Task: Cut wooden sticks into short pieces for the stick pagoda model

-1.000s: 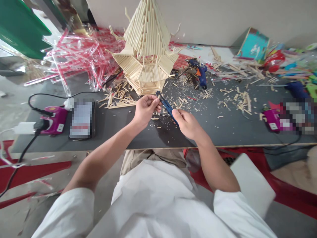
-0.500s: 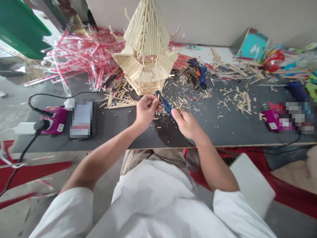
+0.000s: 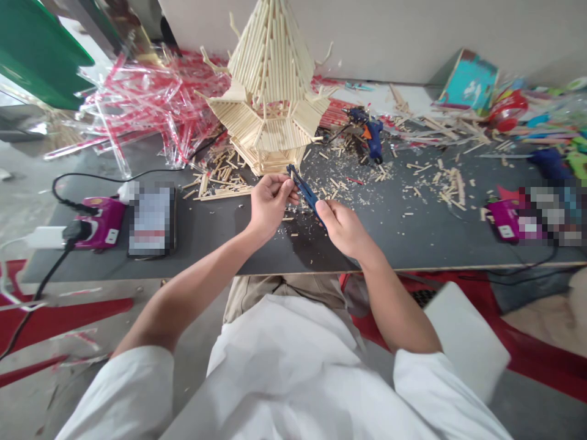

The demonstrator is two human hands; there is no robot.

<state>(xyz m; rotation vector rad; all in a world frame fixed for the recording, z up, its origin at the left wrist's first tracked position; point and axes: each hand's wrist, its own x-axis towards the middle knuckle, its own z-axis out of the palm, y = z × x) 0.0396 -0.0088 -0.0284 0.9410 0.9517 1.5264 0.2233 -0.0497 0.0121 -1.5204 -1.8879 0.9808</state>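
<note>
My left hand (image 3: 268, 203) is closed in a pinch on a small stick piece that I can barely make out, held at the jaws of blue-handled cutters (image 3: 303, 190). My right hand (image 3: 345, 228) is wrapped round the cutters' handles. Both hands hover over the dark tabletop (image 3: 220, 235), just in front of a tall pagoda model (image 3: 270, 91) built of pale sticks. Cut stick bits (image 3: 220, 177) lie scattered around its base.
A blue glue gun (image 3: 371, 135) lies behind right. Red-and-clear wrappers (image 3: 142, 104) pile at the back left. A purple power strip (image 3: 101, 223) with cables and a phone (image 3: 151, 220) sit left. Another purple strip (image 3: 504, 221) and colourful clutter lie right.
Both hands have drifted slightly up and left; the grip on the cutters and the stick piece is the same.
</note>
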